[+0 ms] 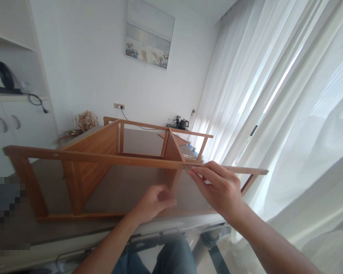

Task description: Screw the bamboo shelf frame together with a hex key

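A wooden shelf frame (94, 156) lies on its side on a table, with slatted panels between its long rails. My right hand (221, 186) is at the near upper rail, beside the joint with the right-hand panel (173, 146). Its thumb and fingertips pinch a small, thin metal piece (185, 168) against the rail; too little of it shows to tell its exact kind. Lower and to the left, my left hand (154, 201) hovers in front of the frame. Its loosely curled fingers are somewhat blurred, with a gap to the thumb and nothing visible between them.
Under the frame is a grey-brown tabletop (103, 190). Dried stalks (85, 121) lie at the back left, and a black kettle (183, 123) stands at the far end. White curtains (297, 125) hang along the right. A cabinet (14, 125) is on the left.
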Motion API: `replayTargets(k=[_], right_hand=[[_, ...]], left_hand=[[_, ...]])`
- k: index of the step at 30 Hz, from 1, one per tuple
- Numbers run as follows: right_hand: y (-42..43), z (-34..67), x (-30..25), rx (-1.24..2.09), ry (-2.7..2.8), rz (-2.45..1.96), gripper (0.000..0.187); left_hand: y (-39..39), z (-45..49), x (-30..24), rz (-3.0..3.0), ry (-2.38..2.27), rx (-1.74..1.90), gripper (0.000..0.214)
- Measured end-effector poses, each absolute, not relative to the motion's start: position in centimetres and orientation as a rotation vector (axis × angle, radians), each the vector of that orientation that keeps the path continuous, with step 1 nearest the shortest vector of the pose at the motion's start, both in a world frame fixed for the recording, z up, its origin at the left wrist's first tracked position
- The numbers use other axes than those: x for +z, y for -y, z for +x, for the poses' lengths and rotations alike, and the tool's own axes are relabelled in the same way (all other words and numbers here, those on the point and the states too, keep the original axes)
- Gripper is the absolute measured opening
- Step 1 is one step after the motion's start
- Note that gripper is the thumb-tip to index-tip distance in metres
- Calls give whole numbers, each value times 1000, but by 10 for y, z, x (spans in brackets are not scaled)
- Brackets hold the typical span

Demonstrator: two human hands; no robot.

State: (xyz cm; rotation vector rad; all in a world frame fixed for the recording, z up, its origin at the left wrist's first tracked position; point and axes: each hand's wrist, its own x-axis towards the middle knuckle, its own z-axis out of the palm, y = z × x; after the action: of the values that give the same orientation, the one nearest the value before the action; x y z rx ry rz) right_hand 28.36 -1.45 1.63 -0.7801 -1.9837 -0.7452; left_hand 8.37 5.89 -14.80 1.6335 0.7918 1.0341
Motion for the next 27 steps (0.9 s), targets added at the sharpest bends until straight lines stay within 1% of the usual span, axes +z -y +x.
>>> replayTargets(k=[11, 16, 21, 24, 27], right_hand=[[12, 284, 14, -745, 2009, -760, 5], [12, 285, 15, -789, 2061, -715, 12], [13, 283, 15, -875, 2054, -731, 8], [14, 284, 17, -930, 2121, -705, 14], [16, 286, 22, -957, 2161, -664, 17]], left_hand=[[-60, 83, -148, 1609, -793, 1017, 45], [-60, 84, -149, 1605, -796, 1019, 45], [-60, 84, -148, 1600, -807, 1017, 46], [-59, 83, -147, 1592, -799, 1006, 46], [-59, 82, -146, 1641, -803, 1072, 43]])
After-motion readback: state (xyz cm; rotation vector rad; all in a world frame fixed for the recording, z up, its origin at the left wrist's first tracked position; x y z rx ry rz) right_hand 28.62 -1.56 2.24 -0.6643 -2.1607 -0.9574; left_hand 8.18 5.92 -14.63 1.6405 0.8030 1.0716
